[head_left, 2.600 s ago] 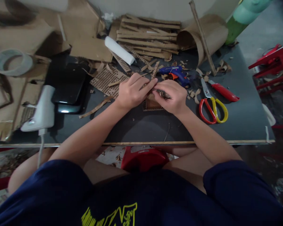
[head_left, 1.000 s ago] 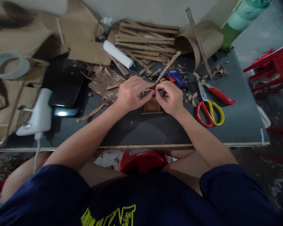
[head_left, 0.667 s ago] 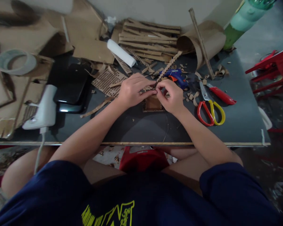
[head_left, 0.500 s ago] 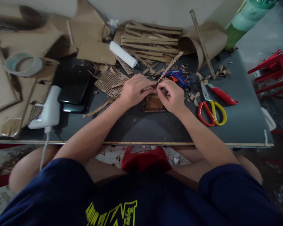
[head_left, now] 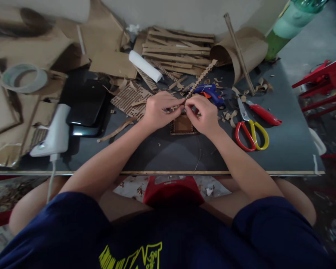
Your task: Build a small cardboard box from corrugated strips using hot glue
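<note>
A narrow corrugated cardboard strip [head_left: 203, 76] slants down from the upper right into the pinched fingers of my right hand [head_left: 202, 114]. My left hand [head_left: 161, 109] meets it fingertip to fingertip, its thumb and fingers closed on the strip's near end, which they largely hide. Just under both hands a small square cardboard frame [head_left: 184, 132] with corrugated edges lies on the dark table, its far side covered by my fingers. Behind my right hand rests a blue glue gun [head_left: 212, 93] with an orange trigger, partly hidden.
Scissors [head_left: 249, 130] with red and yellow handles and a red-handled cutter [head_left: 266, 113] lie at right. A pile of cardboard strips [head_left: 179, 48] and a white roll [head_left: 145, 66] are behind. At left are a tape roll [head_left: 24, 78], a black device [head_left: 86, 104] and a white power strip [head_left: 56, 129].
Both hands stay pinched together over the frame, with only slight finger shifts. The whole view has moved a little.
</note>
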`<control>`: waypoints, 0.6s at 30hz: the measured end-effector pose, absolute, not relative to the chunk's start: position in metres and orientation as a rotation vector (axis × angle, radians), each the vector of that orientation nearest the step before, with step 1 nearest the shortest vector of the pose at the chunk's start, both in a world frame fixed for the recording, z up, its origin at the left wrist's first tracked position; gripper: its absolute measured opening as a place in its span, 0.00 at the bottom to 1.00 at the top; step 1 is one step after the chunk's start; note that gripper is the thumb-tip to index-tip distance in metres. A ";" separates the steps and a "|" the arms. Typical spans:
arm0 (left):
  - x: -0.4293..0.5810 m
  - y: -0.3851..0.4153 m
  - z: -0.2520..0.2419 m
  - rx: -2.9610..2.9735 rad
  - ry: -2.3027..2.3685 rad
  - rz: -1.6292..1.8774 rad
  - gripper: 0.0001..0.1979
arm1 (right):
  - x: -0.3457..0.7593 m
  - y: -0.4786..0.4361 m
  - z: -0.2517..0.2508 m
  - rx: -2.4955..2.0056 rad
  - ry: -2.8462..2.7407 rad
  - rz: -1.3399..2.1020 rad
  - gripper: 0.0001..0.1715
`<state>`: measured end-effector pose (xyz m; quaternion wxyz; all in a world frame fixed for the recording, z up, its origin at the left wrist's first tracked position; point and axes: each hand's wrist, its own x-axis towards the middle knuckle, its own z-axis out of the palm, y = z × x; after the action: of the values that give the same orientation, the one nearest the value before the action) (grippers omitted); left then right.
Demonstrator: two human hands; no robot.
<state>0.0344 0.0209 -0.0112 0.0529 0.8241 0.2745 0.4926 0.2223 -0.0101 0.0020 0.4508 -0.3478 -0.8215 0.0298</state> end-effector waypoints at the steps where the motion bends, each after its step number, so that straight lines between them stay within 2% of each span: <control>1: 0.036 0.020 -0.012 2.499 0.877 1.518 0.10 | 0.222 -0.009 0.001 -0.864 -2.031 0.072 0.07; 18: 0.043 0.012 -0.012 2.484 0.976 1.615 0.09 | 0.224 -0.008 -0.001 -0.867 -2.049 0.039 0.08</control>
<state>0.0429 0.0124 -0.0121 0.0112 0.7962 0.3130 0.5176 0.2237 -0.0076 -0.0005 0.4425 -0.3493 -0.8258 0.0158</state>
